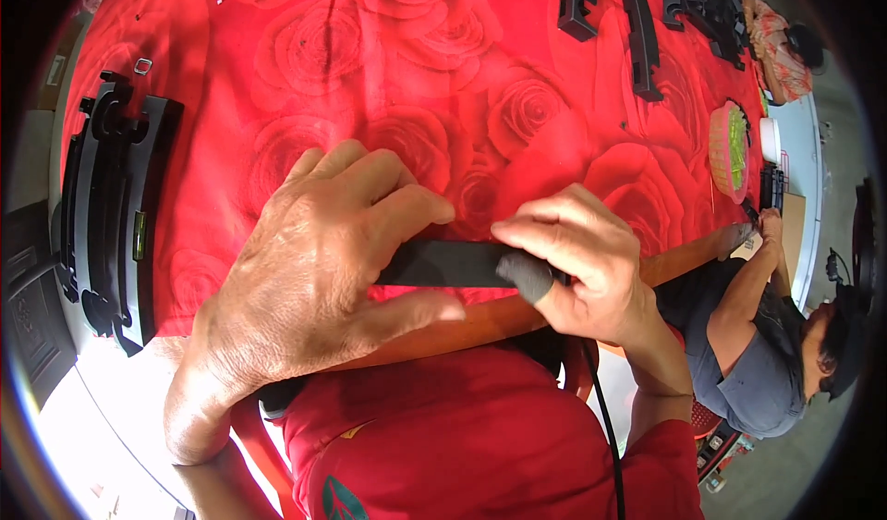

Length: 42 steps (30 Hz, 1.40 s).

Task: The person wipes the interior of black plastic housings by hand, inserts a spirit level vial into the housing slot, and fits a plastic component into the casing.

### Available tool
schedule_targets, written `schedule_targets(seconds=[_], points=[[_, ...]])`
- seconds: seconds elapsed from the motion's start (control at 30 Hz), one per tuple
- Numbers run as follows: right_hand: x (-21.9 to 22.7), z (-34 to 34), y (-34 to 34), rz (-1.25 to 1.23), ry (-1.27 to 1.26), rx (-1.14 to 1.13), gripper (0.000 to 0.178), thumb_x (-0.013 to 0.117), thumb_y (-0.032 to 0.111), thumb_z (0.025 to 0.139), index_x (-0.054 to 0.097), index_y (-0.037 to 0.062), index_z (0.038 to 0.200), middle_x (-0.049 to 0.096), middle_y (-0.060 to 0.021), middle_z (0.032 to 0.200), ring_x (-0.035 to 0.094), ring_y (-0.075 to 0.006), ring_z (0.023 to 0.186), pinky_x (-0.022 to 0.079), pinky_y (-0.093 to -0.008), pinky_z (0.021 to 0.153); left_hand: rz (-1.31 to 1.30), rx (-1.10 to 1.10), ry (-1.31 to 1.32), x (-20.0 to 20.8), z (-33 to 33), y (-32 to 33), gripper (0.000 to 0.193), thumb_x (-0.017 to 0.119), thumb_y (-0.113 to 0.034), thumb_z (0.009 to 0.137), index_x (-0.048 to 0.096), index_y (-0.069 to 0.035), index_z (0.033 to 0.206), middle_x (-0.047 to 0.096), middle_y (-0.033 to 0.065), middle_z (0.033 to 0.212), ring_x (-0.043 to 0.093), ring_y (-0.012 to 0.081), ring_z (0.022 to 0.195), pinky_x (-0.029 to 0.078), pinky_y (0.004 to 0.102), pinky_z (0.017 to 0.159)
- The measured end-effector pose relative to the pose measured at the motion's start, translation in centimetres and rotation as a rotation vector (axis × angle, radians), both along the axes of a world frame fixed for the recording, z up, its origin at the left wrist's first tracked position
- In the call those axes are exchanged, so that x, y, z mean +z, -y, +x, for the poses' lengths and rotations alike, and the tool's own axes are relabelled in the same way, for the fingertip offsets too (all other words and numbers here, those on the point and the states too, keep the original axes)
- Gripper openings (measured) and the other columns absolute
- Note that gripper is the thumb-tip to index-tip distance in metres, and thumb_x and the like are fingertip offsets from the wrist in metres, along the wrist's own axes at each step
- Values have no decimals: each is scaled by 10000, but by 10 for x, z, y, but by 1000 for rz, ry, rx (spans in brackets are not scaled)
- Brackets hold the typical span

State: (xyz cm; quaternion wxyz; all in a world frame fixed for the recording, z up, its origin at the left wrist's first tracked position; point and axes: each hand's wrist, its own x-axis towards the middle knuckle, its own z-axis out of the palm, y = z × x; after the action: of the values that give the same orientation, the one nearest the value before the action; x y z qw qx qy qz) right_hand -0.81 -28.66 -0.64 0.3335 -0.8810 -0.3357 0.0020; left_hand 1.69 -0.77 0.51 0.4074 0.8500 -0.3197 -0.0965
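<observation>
A long, flat black plastic bar (442,263) lies crosswise in front of me at the table's near edge. My right hand (587,256) is closed around its right end, the thumb in a dark finger cover (526,275) against the bar. At the left end, my left hand (309,261) is spread, index finger past the far edge and thumb past the near edge, with visible gaps to the bar. The bar's left end disappears beneath that hand; whether the palm touches it is hidden.
Several curved black plastic parts (117,210) stand at the left edge of the red rose-patterned tablecloth (314,44). More black parts (639,35) lie far right, beyond a pink basket (728,155) with yellow-green contents. A co-worker (753,363) sits on the right.
</observation>
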Motion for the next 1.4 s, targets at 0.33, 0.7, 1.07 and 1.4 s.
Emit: schedule_targets(seconds=[0.33, 0.7, 1.07, 1.4], points=[[7, 4, -5, 18, -27, -58, 418, 855, 42, 812, 752, 29, 1217, 720, -106, 1056, 688, -267, 873, 581, -382, 714, 37, 28, 25, -11, -2, 5, 401, 878, -197, 806, 736, -30, 1142, 669, 113, 920, 645, 322, 865, 530, 432, 784], [6, 21, -4, 13, -135, -67, 360, 785, -20, 806, 773, -12, 1166, 734, -142, 1070, 697, -262, 933, 561, -360, 803, 107, 160, -72, 1, 6, 17, 260, 814, -62, 813, 688, -8, 1035, 642, 134, 896, 651, 326, 813, 520, 428, 713], [9, 34, 0, -10, -294, -91, 354, 785, -21, 746, 777, 29, 1096, 732, -81, 954, 656, -220, 872, 500, -336, 769, 82, 268, -121, -2, 8, 27, 253, 825, -67, 762, 640, -44, 933, 612, 115, 812, 635, 276, 727, 492, 407, 643], [10, 39, 1, 7, -338, -77, 367, 740, -37, 708, 776, 27, 1068, 706, -63, 898, 633, -205, 842, 485, -334, 738, 59, 270, -154, -4, 10, 29, 242, 806, -52, 743, 626, -40, 902, 597, 121, 778, 608, 273, 693, 468, 406, 623]])
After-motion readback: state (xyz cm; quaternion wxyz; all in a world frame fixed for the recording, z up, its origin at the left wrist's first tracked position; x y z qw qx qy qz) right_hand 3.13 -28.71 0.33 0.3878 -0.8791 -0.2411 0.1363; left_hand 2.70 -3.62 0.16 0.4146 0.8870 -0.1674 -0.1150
